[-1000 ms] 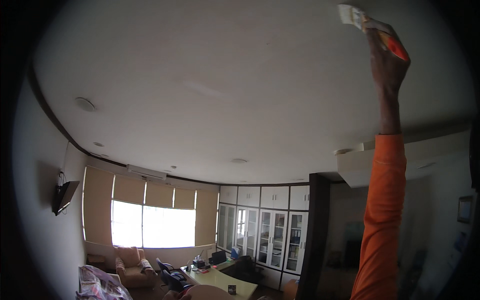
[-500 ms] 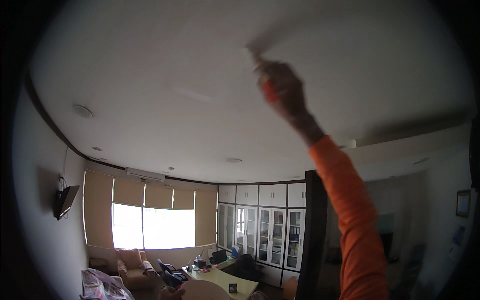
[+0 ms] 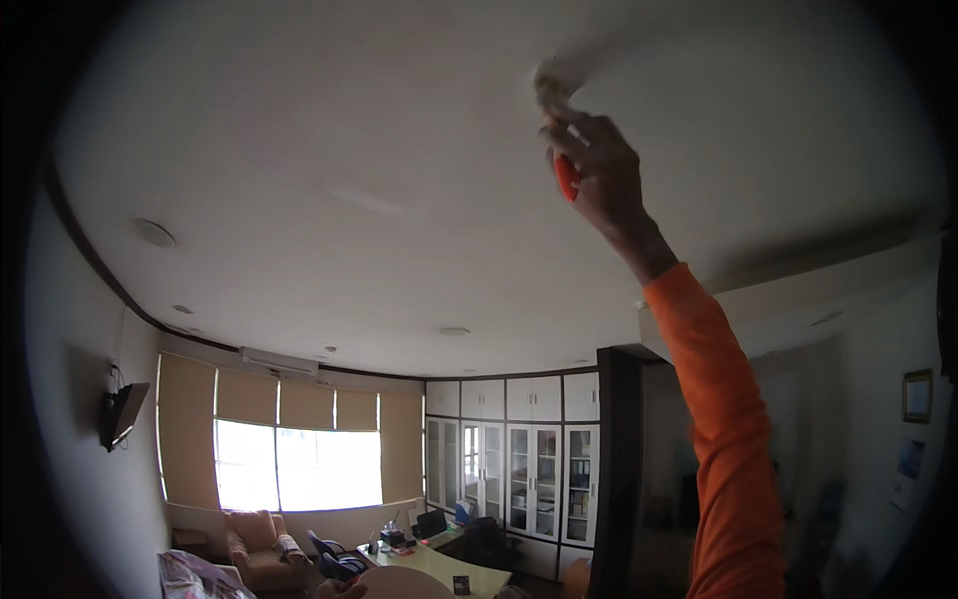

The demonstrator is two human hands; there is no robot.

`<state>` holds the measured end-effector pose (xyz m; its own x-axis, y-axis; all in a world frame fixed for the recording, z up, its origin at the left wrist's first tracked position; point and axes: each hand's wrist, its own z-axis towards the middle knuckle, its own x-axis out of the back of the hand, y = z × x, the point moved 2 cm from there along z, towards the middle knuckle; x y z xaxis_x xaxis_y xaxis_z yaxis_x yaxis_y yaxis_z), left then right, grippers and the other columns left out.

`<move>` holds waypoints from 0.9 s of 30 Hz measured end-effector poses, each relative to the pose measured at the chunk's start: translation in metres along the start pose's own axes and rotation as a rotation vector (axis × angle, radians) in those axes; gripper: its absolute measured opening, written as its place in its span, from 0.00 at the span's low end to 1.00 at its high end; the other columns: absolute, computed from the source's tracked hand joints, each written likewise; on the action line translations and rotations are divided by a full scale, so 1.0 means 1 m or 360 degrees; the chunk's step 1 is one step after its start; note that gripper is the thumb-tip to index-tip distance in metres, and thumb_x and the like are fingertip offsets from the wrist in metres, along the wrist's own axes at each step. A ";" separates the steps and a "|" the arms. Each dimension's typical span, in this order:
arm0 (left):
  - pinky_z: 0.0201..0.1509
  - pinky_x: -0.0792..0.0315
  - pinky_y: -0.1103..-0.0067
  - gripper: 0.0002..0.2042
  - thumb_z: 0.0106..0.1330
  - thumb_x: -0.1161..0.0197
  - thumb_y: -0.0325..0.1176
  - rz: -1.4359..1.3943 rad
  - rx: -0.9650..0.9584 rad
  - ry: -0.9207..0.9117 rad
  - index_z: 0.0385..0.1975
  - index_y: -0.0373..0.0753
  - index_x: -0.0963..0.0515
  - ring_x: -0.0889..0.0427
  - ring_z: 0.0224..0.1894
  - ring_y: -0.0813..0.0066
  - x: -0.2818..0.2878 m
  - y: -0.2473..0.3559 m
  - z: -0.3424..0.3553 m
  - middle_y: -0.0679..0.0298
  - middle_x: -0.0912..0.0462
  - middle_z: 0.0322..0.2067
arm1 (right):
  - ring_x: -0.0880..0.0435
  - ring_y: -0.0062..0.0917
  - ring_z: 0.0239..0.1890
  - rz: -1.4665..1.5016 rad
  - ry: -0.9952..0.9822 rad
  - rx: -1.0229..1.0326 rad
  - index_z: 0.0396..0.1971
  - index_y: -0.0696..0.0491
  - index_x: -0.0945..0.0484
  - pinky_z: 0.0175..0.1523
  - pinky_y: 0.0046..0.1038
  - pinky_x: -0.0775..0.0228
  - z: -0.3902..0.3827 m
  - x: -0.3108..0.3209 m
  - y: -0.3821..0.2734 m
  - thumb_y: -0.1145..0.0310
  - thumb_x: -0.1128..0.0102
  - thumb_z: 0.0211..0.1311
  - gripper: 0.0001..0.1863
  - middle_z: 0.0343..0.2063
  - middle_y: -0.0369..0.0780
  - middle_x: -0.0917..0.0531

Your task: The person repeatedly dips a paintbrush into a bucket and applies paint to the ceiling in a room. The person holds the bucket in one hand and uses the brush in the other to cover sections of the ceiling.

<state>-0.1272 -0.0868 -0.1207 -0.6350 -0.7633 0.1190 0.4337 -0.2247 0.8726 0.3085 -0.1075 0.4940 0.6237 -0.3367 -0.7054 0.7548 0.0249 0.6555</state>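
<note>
My right hand [image 3: 604, 165], at the end of a raised arm in an orange sleeve, is closed round a paintbrush [image 3: 567, 178] with a red handle. The brush's head points up and meets or nearly meets the white ceiling [image 3: 399, 120], throwing a shadow there. Low in the picture, part of my left hand [image 3: 342, 590] shows at the left edge of a pale round thing [image 3: 409, 583], its fingers closed at the rim. The lower edge cuts off both, and what the round thing is I cannot make out.
Below are a pale green desk [image 3: 479, 577], an armchair [image 3: 261, 554], blue chairs [image 3: 334, 559] and a plastic-covered heap [image 3: 195, 577]. White cabinets [image 3: 534, 479] line the back, beside a dark pillar [image 3: 621, 459]. A wall screen [image 3: 127, 414] hangs at left.
My right hand and the brush have moved right and slightly up in the picture, and the brush's head is tilted differently. The view has shifted a little. My left hand stays by the round thing.
</note>
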 end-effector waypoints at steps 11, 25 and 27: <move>0.29 0.29 0.72 0.14 0.64 0.28 0.40 0.0087 0.0063 -0.0079 0.29 0.32 0.17 0.25 0.25 0.76 0.000 -0.002 0.004 0.68 0.19 0.23 | 0.14 0.23 0.33 0.0000 0.0687 -0.0676 0.48 0.49 0.14 0.41 0.25 0.20 0.062 0.108 0.094 0.66 0.28 0.65 0.13 0.35 0.34 0.11; 0.35 0.27 0.71 0.17 0.63 0.27 0.41 0.0038 0.0087 -0.0052 0.34 0.29 0.15 0.21 0.30 0.73 0.002 0.019 -0.004 0.62 0.16 0.26 | 0.13 0.33 0.28 0.0089 0.0317 -0.0765 0.45 0.54 0.15 0.37 0.29 0.19 0.061 0.082 0.073 0.63 0.29 0.66 0.13 0.29 0.43 0.13; 0.34 0.28 0.71 0.17 0.63 0.27 0.41 0.0080 0.0065 -0.0030 0.33 0.29 0.15 0.23 0.28 0.73 -0.003 0.014 0.000 0.63 0.17 0.25 | 0.14 0.23 0.31 -0.0571 0.0126 -0.0853 0.48 0.51 0.14 0.39 0.25 0.19 0.073 0.106 0.103 0.63 0.29 0.68 0.13 0.33 0.36 0.11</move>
<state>-0.1194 -0.0878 -0.1092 -0.6249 -0.7616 0.1718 0.4393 -0.1611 0.8838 0.4372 -0.2094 0.5062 0.3116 -0.3415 -0.8867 0.9030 0.3968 0.1645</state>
